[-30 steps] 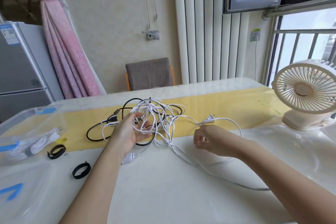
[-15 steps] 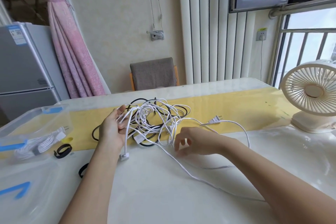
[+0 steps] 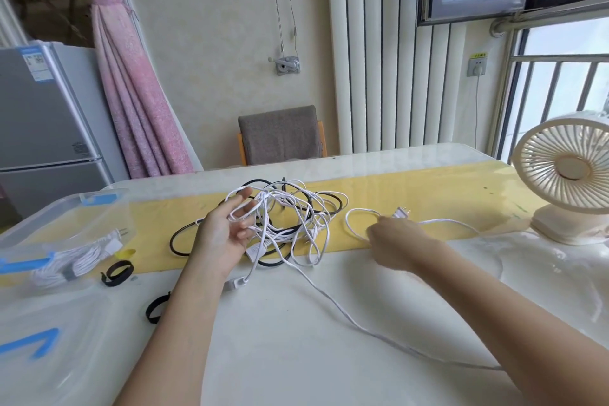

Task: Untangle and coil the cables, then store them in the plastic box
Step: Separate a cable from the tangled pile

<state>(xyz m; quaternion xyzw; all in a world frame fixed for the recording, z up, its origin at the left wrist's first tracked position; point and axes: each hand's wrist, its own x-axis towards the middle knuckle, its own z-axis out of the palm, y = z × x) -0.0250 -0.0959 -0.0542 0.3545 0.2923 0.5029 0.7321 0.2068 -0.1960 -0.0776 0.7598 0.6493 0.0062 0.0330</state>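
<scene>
Head cam: mid-untangle, I'd say. The left hand [image 3: 224, 237] is palm-up, fingers spread with white loops draped over them, in the cable tangle [image 3: 296, 221] on the yellow runner [image 3: 428, 194] mid-table. Right hand [image 3: 398, 241] is by the white plug [image 3: 400, 212], fingers hidden, can't tell its grip. Next that plug end probably needs threading out; plastic box [image 3: 49, 208] sits near left, one coil [image 3: 79, 260] inside.

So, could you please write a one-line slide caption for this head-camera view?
Left hand threaded into the tangled white and black cables, right hand beside the white plug.
</scene>
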